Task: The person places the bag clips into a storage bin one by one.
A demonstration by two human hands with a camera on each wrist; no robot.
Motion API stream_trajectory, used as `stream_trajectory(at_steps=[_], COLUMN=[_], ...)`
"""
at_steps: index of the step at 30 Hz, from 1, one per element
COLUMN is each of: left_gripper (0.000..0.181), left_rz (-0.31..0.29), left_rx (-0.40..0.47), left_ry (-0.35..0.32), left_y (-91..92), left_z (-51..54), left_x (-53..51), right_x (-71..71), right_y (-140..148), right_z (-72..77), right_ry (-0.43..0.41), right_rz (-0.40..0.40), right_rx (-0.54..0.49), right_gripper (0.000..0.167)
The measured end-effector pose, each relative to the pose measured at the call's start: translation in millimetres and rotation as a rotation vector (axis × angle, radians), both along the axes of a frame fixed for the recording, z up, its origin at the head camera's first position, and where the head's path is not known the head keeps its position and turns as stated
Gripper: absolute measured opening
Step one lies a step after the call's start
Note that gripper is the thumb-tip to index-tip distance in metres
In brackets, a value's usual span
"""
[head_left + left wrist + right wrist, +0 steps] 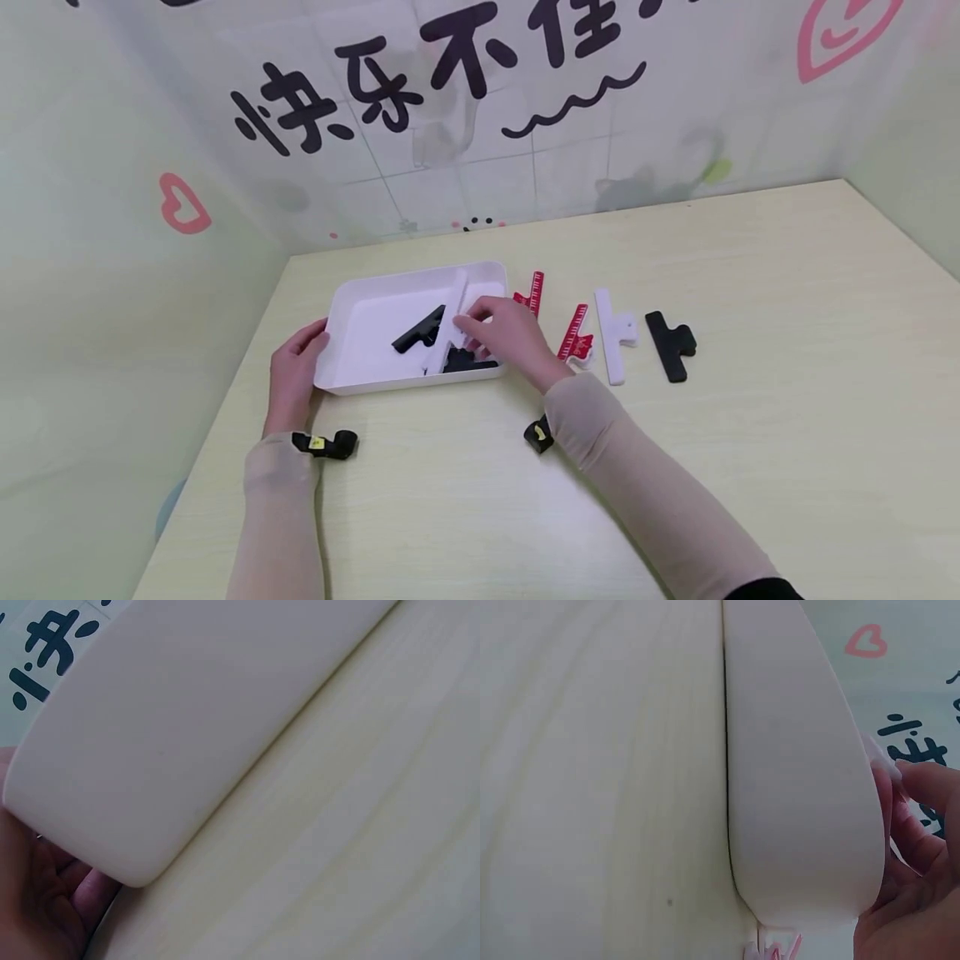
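A white tray [382, 386] stands at the left of the table, with my left hand [294, 371] gripping its left end. In the left wrist view, curled fingers [90, 896] show at the tray's corner. Across the tray from back to front runs a narrow white strip [454, 298]. My right hand [504, 329] reaches over the tray's right end and pinches the white strip near its middle; the fingers partly hide it. One black clip [420, 330] lies left of the strip, and black clip pieces [467, 361] lie to its right, beneath the hand.
Right of the tray lie two red clips with ruler-like marks, one farther back [536, 292] and one nearer [576, 333]. Beside them are a white clip [611, 337] and a black clip [670, 346]. A printed white sheet [465, 167] hangs behind the table [787, 350].
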State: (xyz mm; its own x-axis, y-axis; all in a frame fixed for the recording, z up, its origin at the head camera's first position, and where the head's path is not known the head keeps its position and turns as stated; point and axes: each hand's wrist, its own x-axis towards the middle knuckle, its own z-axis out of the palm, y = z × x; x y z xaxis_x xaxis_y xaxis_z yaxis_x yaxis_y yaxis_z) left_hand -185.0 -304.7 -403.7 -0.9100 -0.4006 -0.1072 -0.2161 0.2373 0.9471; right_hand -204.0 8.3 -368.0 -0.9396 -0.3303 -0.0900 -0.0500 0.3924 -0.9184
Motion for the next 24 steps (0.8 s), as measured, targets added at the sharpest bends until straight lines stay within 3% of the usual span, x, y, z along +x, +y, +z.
stream_trajectory(at_steps=[12, 16, 24], left_gripper=[0.042, 0.042, 0.041], left_rz=[-0.003, 0.000, 0.004], left_rx=[-0.012, -0.006, -0.009], left_ry=[-0.013, -0.008, 0.012], left_y=[1.0, 1.1, 2.6], left_z=[0.2, -1.2, -4.4], left_x=[-0.1, 0.2, 0.0], right_x=[4.3, 6.2, 6.6], right_y=[-5.9, -7.7, -7.5], right_z=[-3.3, -6.0, -10.1], right_ry=[0.211, 0.271, 0.321], right_rz=[0.082, 0.126, 0.148], right_rx=[0.390, 0.460, 0.498], right_gripper=[0.023, 0.025, 0.025])
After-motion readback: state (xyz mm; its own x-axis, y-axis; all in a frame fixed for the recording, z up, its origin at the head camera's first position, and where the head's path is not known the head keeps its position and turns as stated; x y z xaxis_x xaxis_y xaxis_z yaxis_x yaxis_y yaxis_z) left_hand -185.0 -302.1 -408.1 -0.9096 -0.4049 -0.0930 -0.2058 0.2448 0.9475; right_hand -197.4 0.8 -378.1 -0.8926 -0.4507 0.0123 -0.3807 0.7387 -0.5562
